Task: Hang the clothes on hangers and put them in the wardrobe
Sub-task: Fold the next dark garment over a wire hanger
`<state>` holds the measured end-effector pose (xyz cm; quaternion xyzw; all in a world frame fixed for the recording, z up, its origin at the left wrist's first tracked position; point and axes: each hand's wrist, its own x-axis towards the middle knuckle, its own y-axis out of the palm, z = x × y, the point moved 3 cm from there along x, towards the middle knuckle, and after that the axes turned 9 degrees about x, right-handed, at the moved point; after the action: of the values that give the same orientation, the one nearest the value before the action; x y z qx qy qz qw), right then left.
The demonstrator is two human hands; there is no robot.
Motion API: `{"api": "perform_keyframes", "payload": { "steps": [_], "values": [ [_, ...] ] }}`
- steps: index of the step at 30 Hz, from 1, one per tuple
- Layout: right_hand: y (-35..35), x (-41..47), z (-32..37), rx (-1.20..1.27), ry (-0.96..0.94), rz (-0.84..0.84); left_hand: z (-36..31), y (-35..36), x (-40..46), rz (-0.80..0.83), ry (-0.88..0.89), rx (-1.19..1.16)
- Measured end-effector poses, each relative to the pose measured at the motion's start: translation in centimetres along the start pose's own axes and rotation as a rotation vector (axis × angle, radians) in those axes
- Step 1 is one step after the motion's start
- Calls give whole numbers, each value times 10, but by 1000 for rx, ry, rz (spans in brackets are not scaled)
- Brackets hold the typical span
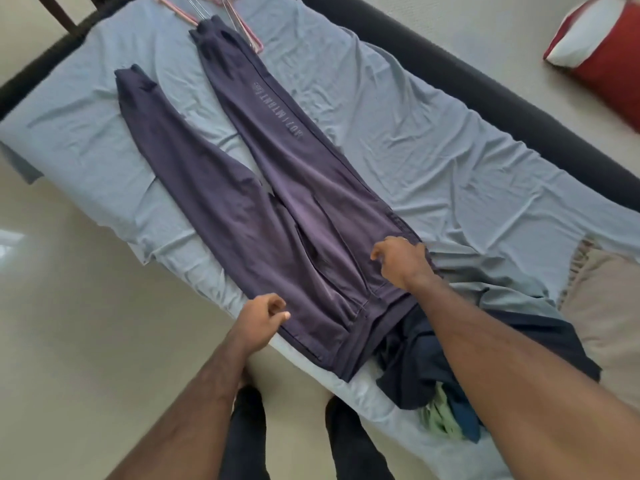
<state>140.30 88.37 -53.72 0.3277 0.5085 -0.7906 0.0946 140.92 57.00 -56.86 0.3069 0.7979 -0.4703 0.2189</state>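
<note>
Dark purple jogging trousers (277, 188) lie flat on the bed's blue sheet (433, 150), legs spread toward the far end and waistband near me. My left hand (261, 318) hovers at the waistband's left corner with fingers loosely curled, the thumb just at the fabric edge, holding nothing. My right hand (401, 261) is over the trousers' right side seam near the waistband, fingers loosely bent and thumb apart. Several pink and metal hangers (242, 29) lie at the far end, partly under one trouser cuff. No wardrobe is in view.
A pile of dark navy and green clothes (440, 386) lies on the near right of the bed under my right forearm. A beige cushion (602, 306) is at the right, and a red and white pillow (599, 46) lies on the floor beyond the dark bed frame (485, 88).
</note>
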Motion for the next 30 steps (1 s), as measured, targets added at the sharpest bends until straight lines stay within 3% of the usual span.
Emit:
{"api": "perform_keyframes", "payload": {
  "steps": [17,21,30],
  "values": [
    [13,109,339,113,-258,-108,155,-279,73,-234,-91,-267],
    [-4,141,389,159,-284,-141,174,-329,101,-279,-117,-331],
    [-30,275,471,270,-211,-164,214,-402,240,-207,-220,-508]
  ]
}}
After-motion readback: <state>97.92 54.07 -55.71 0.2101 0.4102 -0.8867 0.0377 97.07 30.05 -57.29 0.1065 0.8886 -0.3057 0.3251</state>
